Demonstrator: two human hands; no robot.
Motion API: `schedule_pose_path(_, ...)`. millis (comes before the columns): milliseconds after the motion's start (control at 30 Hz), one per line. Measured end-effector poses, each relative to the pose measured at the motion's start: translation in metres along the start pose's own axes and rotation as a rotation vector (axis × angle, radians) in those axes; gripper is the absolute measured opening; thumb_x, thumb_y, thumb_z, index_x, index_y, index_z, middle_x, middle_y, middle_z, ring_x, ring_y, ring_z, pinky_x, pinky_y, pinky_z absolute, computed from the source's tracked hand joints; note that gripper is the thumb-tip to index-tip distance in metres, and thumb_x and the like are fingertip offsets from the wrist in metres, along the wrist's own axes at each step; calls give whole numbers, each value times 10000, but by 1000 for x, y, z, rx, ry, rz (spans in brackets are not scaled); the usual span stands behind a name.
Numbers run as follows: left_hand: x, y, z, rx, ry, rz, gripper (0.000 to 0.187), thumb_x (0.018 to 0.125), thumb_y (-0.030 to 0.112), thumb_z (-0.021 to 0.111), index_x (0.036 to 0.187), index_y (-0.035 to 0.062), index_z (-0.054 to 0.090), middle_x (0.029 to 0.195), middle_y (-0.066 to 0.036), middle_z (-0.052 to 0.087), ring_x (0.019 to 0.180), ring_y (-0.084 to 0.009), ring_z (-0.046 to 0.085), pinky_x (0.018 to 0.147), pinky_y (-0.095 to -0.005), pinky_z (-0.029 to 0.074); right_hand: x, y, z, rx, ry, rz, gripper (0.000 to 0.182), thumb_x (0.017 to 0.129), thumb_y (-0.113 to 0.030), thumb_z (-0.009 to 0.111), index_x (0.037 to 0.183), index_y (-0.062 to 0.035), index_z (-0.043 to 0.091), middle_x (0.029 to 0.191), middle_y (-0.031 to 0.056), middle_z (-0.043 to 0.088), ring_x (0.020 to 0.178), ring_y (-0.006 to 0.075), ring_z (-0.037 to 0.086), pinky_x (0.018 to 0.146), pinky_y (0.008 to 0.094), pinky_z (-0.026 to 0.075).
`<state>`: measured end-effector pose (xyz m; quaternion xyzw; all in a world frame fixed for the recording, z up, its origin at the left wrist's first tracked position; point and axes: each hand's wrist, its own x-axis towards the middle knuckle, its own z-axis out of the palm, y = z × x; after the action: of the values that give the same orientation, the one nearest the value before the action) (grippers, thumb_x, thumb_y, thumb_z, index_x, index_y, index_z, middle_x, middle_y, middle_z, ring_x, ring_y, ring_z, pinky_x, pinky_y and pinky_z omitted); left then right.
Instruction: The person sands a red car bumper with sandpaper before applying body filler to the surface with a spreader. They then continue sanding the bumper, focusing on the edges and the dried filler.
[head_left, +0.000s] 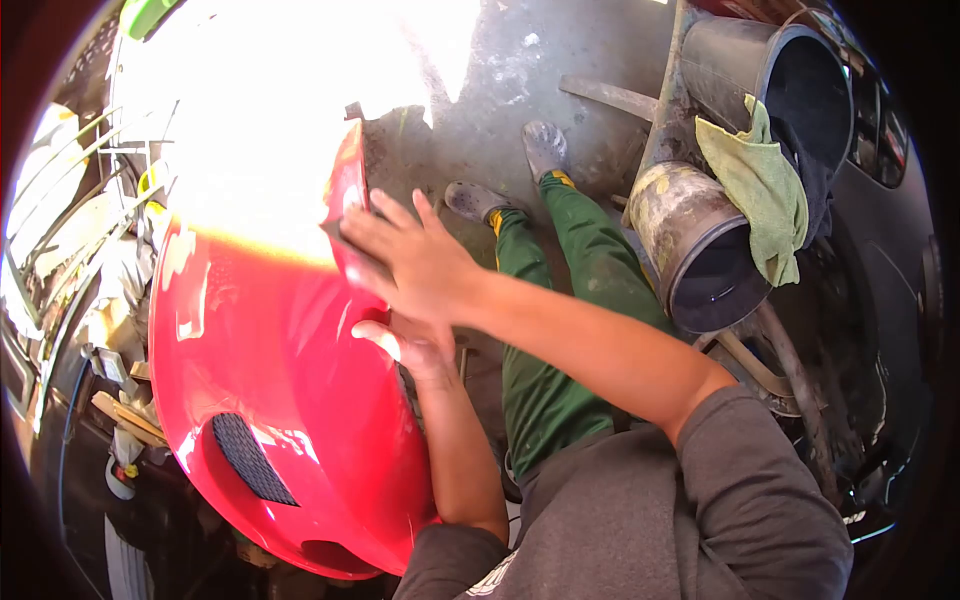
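A glossy red car bumper point(290, 370) stands at my left, with a dark mesh grille insert point(250, 458) in its lower part. My right hand point(410, 255) reaches across to the bumper's upper edge, fingers outstretched and slightly blurred. A dark strip shows at its fingertips; whether this is a pad or part of the bumper I cannot make out. Just below, my left hand point(425, 350) grips the bumper's near edge, its thumb lying on the red surface. The right hand partly covers it, and its other fingers are hidden.
On the right, a black bucket point(720, 65) and a stained bucket point(690, 215) lie tilted, a green cloth point(760, 185) draped over them. Past them is a dark car body point(890, 270). Clutter and wood pieces point(125, 420) line the left. Sunlight glares on the floor ahead.
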<state>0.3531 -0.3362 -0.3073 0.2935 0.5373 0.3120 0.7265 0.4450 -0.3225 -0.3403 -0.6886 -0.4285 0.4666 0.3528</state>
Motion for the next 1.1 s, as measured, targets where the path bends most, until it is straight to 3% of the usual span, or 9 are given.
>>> schedule_pose_path(100, 16, -8, -24, -62, -231, 44, 994, 921, 798, 372, 1635, 162, 105, 1697, -61, 126, 1542, -303, 167, 1252, -495, 156, 43, 16, 5, 38, 19, 92, 647, 1051, -493, 359, 1496, -25, 407, 1593, 120, 381, 1500, 365, 277, 1178, 684, 188)
schedule_pose_path(133, 12, -7, -16, 31, -77, 47, 1140, 846, 877, 394, 1629, 109, 85, 1694, -99, 113, 1545, -299, 166, 1251, -477, 159, 40, 10, 7, 34, 42, 99, 645, 1054, -493, 351, 1495, -26, 407, 1591, 124, 382, 1501, 362, 274, 1180, 682, 187)
schedule_pose_path(233, 2, 1, 17, 51, 79, 65, 1141, 857, 866, 396, 1624, 81, 88, 1683, -106, 164, 1538, -303, 193, 1250, -476, 170, -1, -14, 2, 35, 20, -11, 637, 1052, -490, 358, 1488, -30, 421, 1582, 134, 392, 1511, 349, 254, 1187, 674, 182)
schedule_pose_path(467, 14, -16, -33, -23, -153, 53, 1025, 909, 823, 359, 1638, 167, 59, 1702, -84, 84, 1551, -292, 158, 1255, -476, 170, 43, 19, 7, -47, 39, 38, 601, 1048, -466, 385, 1471, -42, 437, 1572, 117, 408, 1494, 353, 284, 1184, 676, 189)
schedule_pose_path(567, 2, -4, 1, -76, 57, 44, 1056, 900, 825, 383, 1633, 124, 88, 1691, -107, 136, 1548, -291, 172, 1254, -476, 171, 16, -2, -4, -29, 12, -47, 594, 1042, -450, 418, 1488, -58, 426, 1570, 102, 415, 1492, 351, 288, 1184, 672, 196)
schedule_pose_path(667, 4, -5, -2, -59, 9, 48, 1081, 894, 824, 403, 1625, 84, 106, 1681, -125, 171, 1546, -305, 177, 1253, -487, 163, 2, 3, -14, -48, -41, -158, 624, 1041, -447, 426, 1537, -69, 383, 1603, 86, 380, 1505, 347, 265, 1196, 656, 178)
schedule_pose_path(800, 13, -15, -23, -74, -66, 61, 1102, 884, 828, 424, 1613, 54, 137, 1665, -153, 209, 1540, -297, 192, 1254, -466, 169, 50, 31, 5, -119, -18, 55, 645, 1030, -457, 443, 1540, -68, 379, 1602, 93, 382, 1518, 355, 241, 1193, 645, 198)
schedule_pose_path(967, 2, 5, 14, -64, 102, 35, 1116, 885, 829, 420, 1605, 24, 140, 1661, -165, 214, 1542, -288, 187, 1252, -476, 176, 2, -5, 1, -111, 67, -194, 639, 1021, -475, 456, 1478, -30, 419, 1541, 146, 429, 1468, 390, 327, 1150, 677, 256)
schedule_pose_path(1100, 14, -10, -28, 5, -178, 50, 1051, 906, 837, 328, 1635, 135, 45, 1701, -97, 84, 1555, -297, 140, 1260, -473, 149, 43, 25, 6, -202, 35, -109, 664, 1030, -500, 431, 1478, -10, 416, 1566, 144, 406, 1491, 375, 290, 1160, 675, 242)
